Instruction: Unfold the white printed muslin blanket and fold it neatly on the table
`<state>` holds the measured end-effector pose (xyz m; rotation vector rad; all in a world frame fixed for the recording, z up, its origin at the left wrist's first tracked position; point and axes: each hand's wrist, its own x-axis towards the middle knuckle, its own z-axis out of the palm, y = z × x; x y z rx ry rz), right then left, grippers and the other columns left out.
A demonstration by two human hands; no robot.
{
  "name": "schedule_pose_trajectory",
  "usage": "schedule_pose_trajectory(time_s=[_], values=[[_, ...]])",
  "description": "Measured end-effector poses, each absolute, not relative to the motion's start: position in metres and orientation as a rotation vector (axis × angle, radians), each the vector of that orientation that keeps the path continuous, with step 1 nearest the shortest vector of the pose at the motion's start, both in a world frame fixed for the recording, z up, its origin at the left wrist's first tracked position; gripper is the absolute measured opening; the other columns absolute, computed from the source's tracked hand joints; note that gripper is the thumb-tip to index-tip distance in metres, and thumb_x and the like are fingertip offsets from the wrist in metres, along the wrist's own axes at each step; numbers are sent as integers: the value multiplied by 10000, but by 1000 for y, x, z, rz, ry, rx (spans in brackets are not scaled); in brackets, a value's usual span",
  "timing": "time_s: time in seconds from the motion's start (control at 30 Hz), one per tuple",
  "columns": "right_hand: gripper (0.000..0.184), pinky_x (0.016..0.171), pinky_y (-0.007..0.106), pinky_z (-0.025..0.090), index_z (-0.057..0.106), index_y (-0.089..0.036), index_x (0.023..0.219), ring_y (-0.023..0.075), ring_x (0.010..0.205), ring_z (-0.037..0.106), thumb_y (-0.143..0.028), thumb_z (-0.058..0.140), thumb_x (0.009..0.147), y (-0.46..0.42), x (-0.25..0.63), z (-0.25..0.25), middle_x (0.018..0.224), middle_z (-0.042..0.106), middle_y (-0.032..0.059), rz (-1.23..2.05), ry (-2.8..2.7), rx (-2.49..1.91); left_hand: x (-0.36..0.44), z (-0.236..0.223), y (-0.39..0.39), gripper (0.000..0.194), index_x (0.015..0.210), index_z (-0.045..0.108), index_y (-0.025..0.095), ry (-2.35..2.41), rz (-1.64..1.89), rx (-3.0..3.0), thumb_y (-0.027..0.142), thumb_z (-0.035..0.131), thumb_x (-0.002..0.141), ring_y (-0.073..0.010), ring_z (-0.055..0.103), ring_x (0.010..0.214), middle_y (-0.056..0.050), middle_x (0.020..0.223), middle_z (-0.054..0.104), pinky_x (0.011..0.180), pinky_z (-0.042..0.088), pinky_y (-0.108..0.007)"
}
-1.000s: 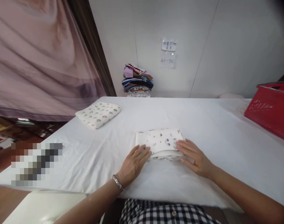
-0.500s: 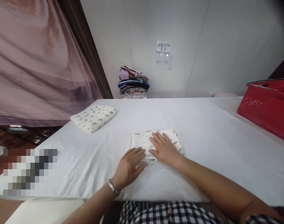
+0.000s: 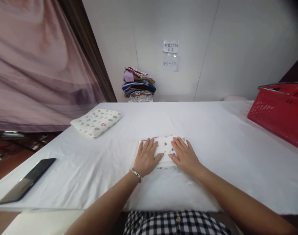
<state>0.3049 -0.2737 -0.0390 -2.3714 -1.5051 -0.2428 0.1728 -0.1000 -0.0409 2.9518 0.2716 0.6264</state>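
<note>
A folded white cloth [image 3: 165,148] with small dark printed figures lies flat on the white-covered table [image 3: 212,130] in front of me. My left hand [image 3: 146,156] rests on its left part, fingers stretched and slightly spread. On the right part lies my right hand [image 3: 185,155], also flat with its fingers apart. Between the two hands a strip of the print shows; the rest is partly covered by my palms. Farther left on the table is another folded cloth [image 3: 97,122], cream with grey mushroom-like prints, touched by neither hand.
A dark flat tablet-like object [image 3: 27,181] lies near the table's left front edge. At the right stands a red plastic basket [image 3: 278,114]. Stacked folded fabrics [image 3: 139,85] sit by the back wall, left of a handwritten paper sign [image 3: 170,63]. A pink curtain [image 3: 38,65] hangs at the left.
My left hand has moved forward from the cloth's near left corner onto its top. My right hand has shifted a little to the right. The cloth's near part now looks folded over.
</note>
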Motion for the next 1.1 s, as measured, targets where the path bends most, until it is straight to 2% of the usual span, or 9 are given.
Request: schedule_pose_trajectory(time_s=[0.23,0.33,0.47,0.57,0.73,0.87,0.93,1.03,1.1], values=[[616,1067,551,186,349,-172,1388,282,1368,153,-532,352,888,-279,302,-48,1474,243,125,-209,-1438,-2327,172,-38,-102,537,1298,449,164,267,652,2942,481,415,866,-306,314,1316,-149,1384,421,1063,224,-573],[613,1077,509,228,358,-177,1388,259,1373,138,-532,360,888,-286,308,-51,1479,235,105,-95,-1310,-2248,171,-38,-101,498,1266,481,196,304,642,2865,478,435,858,-305,318,1314,-131,1375,440,1059,203,-599],[511,1020,425,378,433,-244,1345,216,1307,333,-488,362,901,-298,330,-59,1410,388,65,87,-1021,-2055,167,-45,-87,429,1195,533,208,551,709,2499,451,455,850,-299,316,1316,-132,1384,427,1044,248,-585],[512,916,417,473,466,-267,1319,233,1168,510,-486,470,857,-306,344,-63,1301,520,78,185,-848,-1905,162,-47,-74,570,1226,490,191,799,670,2058,491,583,751,-313,332,1304,-170,1399,392,1023,322,-513],[504,728,370,543,576,-192,1197,247,974,624,-523,504,823,-311,349,-50,1125,637,119,561,-581,-1788,149,-26,-68,679,1253,440,179,976,382,1514,463,675,684,-289,492,1175,-181,1351,450,908,439,-395],[427,618,310,529,647,-171,1002,210,841,640,-525,495,820,-306,355,-34,954,689,90,822,-516,-1680,144,-11,-67,670,1205,479,150,1012,249,1314,424,720,643,-230,601,956,-153,1210,569,690,493,-306],[360,618,303,521,661,-163,914,199,802,634,-483,547,797,-303,360,-32,913,690,90,894,-434,-1639,144,-9,-65,578,1097,550,140,953,207,1269,403,739,618,-192,616,819,-119,1065,635,596,472,-265],[295,633,316,523,660,-158,846,199,776,632,-434,582,780,-301,365,-33,902,685,101,943,-337,-1575,145,-12,-62,420,937,611,120,785,145,1198,379,728,628,-158,604,680,-82,862,668,566,456,-250],[272,631,331,528,652,-158,844,208,779,635,-413,581,781,-301,365,-33,907,683,110,944,-319,-1552,146,-15,-60,403,942,616,112,716,157,1150,346,724,632,-171,615,686,-83,829,672,595,472,-265]])
